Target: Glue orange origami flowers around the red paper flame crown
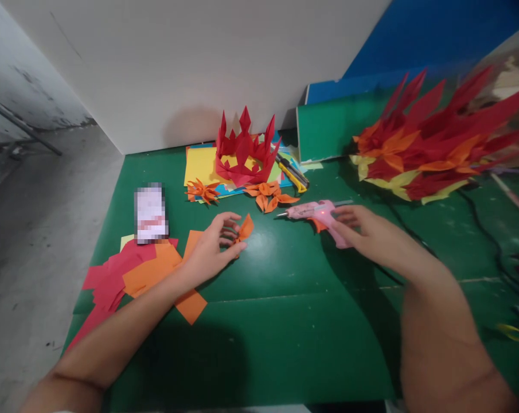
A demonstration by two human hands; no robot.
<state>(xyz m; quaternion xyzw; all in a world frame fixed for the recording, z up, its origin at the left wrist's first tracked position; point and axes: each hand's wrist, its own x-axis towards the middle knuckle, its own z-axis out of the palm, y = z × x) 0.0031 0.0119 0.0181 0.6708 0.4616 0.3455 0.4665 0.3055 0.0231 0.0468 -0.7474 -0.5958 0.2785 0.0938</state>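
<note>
My left hand (214,248) pinches a small folded orange paper piece (245,228) just above the green table (285,321). My right hand (362,229) rests on the handle of a pink glue gun (313,211) that lies on the table with its nozzle pointing left, toward the orange piece. The fingers of that hand curl over the gun's grip. Two orange paper flowers (203,190) (270,195) lie just beyond both hands.
Red and orange paper squares (147,272) lie at the left beside a phone (151,213). A red paper crown (244,150) sits on coloured sheets with a yellow cutter (292,172). A big red-orange paper arrangement (435,146) fills the right; a cable (487,235) runs there.
</note>
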